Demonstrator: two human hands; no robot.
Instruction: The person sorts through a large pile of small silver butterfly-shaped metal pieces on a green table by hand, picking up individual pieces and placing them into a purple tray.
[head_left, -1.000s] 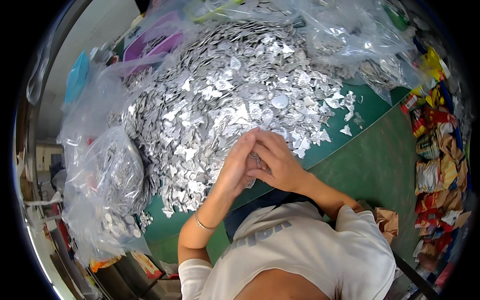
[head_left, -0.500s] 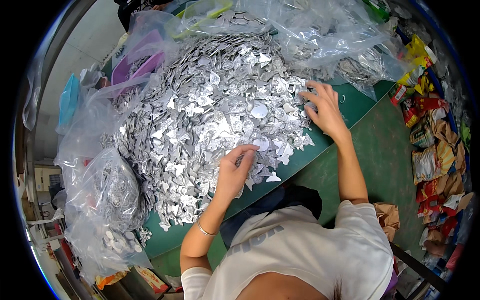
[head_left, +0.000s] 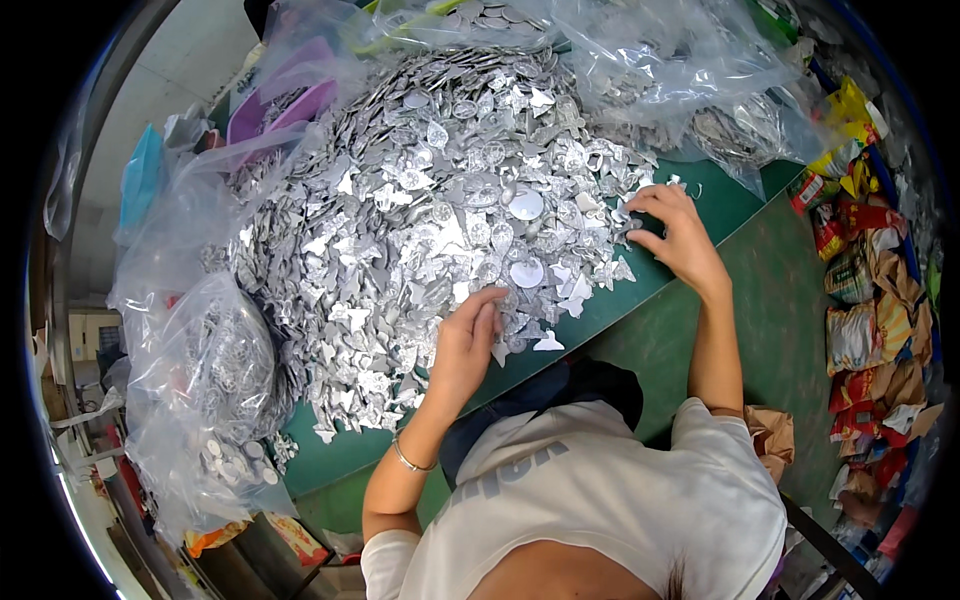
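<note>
Grey letters mark white T-shirt; silvery metal pieces cover green table; left hand curled, hold unclear; right hand open.

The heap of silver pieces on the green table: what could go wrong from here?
A loose silver piece lies close to the near edge of the green table; the left hand might knock it off. The heap is loose, so a push by the right hand, at its right border, could make pieces slide. Some of them look pointed and might scratch bare skin.
</note>
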